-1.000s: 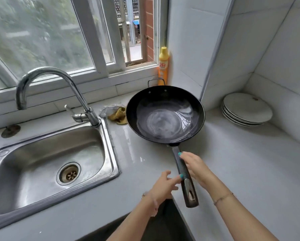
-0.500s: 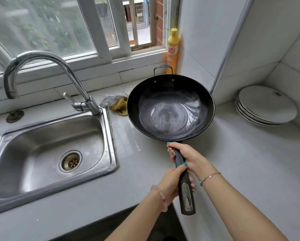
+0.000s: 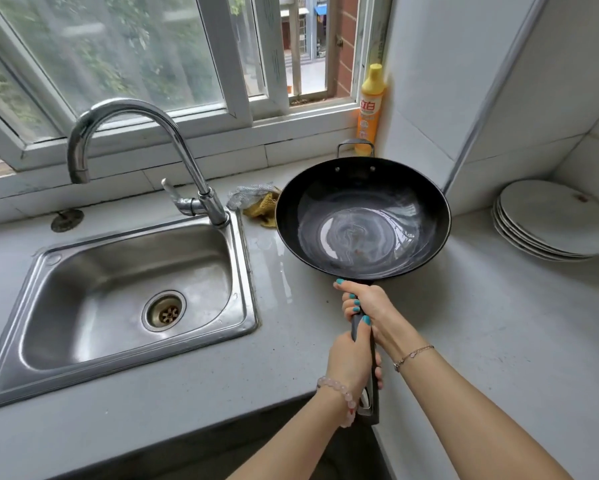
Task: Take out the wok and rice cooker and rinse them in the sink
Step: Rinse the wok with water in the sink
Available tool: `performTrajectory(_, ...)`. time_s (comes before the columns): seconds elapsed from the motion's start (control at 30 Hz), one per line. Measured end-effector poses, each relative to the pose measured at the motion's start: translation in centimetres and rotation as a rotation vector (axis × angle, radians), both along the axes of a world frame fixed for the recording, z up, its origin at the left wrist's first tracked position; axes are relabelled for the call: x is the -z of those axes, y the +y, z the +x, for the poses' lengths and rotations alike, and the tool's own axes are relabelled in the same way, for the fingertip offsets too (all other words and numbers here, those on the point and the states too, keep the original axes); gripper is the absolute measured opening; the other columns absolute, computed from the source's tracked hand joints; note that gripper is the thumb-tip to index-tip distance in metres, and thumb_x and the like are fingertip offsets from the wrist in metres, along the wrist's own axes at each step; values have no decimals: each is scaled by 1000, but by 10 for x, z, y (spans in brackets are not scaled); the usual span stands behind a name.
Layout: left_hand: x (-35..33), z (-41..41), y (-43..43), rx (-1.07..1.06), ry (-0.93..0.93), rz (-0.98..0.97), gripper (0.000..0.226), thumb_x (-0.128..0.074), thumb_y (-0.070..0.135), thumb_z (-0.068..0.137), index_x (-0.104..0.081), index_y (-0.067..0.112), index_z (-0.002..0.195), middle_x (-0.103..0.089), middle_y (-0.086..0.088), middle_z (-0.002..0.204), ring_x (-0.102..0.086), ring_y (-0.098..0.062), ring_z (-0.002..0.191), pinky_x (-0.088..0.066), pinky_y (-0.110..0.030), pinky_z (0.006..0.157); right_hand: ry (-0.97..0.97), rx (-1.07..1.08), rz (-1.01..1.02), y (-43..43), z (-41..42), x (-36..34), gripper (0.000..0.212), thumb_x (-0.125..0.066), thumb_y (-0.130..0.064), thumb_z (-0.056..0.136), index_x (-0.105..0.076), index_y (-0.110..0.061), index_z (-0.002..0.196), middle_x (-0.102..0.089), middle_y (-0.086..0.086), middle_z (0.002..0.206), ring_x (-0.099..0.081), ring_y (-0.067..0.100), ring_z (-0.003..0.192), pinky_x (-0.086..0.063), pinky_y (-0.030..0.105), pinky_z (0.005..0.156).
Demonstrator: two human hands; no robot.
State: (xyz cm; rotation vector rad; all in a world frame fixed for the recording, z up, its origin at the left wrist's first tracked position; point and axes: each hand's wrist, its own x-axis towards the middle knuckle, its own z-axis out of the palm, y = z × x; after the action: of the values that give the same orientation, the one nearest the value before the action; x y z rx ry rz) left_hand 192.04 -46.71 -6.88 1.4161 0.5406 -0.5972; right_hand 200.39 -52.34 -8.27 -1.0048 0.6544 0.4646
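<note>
In the head view, the right hand and the left hand are both wrapping their fingers closed around the long dark handle of the round black metal wok, the right nearer the bowl. The wok is sitting right of the empty stainless steel sink, probably just lifted off the pale grey countertop, though contact is unclear. The wok is out; rinsing is remaining, and no rice cooker is showing.
</note>
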Motion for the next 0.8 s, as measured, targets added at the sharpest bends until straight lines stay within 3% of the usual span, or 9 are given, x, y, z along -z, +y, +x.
performTrajectory(0.6,-31,-110,145,128,-125,-41,32,-37,39,99,-51,11,91,-49,0,54,-47,-9,41,-45,-22,43,-122,6,38,133,-107,-26,17,-52,-3,92,-47,-9,77,-31,-8,40,-26,1,30,-24,13,29)
performTrajectory(0.8,-34,-166,202,92,-174,-19,31,-38,35,99,-50,11,85,-50,0,51,-47,-11,39,-44,-24,41,-107,-41,23,191,-162,-30,13,-55,-5,91,-55,-5,78,-36,-8,42,-30,1,32,-27,12,31)
